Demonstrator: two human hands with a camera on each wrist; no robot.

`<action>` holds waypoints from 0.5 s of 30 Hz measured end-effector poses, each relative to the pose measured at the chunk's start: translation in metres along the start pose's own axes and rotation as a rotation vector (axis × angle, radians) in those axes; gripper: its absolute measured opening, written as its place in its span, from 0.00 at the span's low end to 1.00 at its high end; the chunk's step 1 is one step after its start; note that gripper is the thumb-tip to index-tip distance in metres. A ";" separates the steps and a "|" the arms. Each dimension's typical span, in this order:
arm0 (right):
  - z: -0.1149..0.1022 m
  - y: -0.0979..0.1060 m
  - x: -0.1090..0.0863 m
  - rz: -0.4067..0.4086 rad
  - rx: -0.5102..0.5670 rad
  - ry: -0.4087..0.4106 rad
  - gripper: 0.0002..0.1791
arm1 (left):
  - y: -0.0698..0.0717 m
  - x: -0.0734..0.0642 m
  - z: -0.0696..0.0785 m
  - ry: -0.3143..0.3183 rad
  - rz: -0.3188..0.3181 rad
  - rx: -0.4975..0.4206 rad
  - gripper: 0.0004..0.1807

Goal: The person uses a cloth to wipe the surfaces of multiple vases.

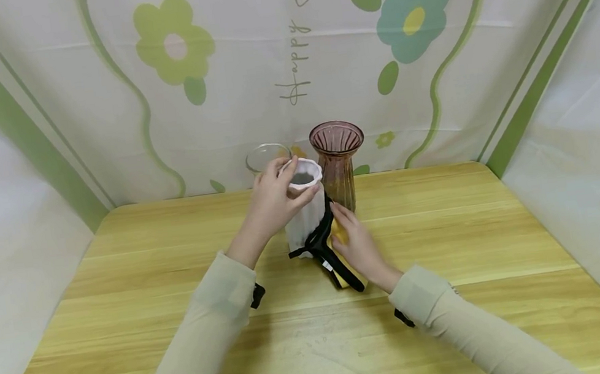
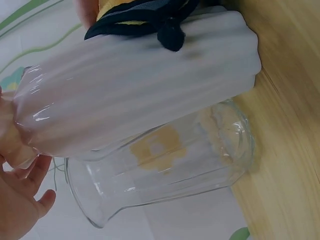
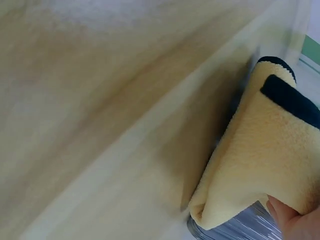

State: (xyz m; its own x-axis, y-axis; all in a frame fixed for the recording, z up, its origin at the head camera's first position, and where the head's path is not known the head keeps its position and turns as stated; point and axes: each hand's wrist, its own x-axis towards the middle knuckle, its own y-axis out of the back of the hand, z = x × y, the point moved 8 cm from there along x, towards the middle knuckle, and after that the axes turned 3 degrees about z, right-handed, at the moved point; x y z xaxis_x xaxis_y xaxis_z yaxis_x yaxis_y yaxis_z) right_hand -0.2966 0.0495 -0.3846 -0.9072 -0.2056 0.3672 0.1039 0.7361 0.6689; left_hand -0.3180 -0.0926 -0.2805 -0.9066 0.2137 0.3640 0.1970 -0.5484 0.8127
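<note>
A white fluted vase [image 1: 299, 227] stands on the table with its scalloped mouth facing up. My left hand [image 1: 278, 203] grips it at the rim, fingers on the far side and thumb on the near side. In my right hand [image 1: 361, 248] is a yellow cloth [image 3: 260, 155] with black edging, pressed against the white vase's side. The cloth's black-edged part hangs down with a small white tag on it. From the left wrist view, the cloth [image 2: 131, 19] lies against the upper side of the vase [image 2: 135, 90]. The right hand's fingers [image 3: 295, 222] show only partly there.
Behind the white vase stands a clear glass vase [image 2: 160, 172], close to it. A purple-to-amber ribbed glass vase [image 1: 339, 164] with a flared mouth is just to the right. The wooden table [image 1: 142, 316] meets a flower-printed curtain [image 1: 241, 64] at the back.
</note>
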 end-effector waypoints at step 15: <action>-0.034 0.031 0.015 0.150 0.087 0.140 0.37 | 0.002 0.001 -0.002 -0.032 -0.055 -0.085 0.37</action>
State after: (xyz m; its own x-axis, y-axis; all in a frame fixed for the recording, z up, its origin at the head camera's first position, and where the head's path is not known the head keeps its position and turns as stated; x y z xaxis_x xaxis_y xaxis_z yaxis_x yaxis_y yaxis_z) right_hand -0.2931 0.0470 -0.3363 -0.8181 -0.1728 0.5485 0.1923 0.8167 0.5441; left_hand -0.3194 -0.0954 -0.2791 -0.9023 0.2704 0.3358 0.1138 -0.6018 0.7905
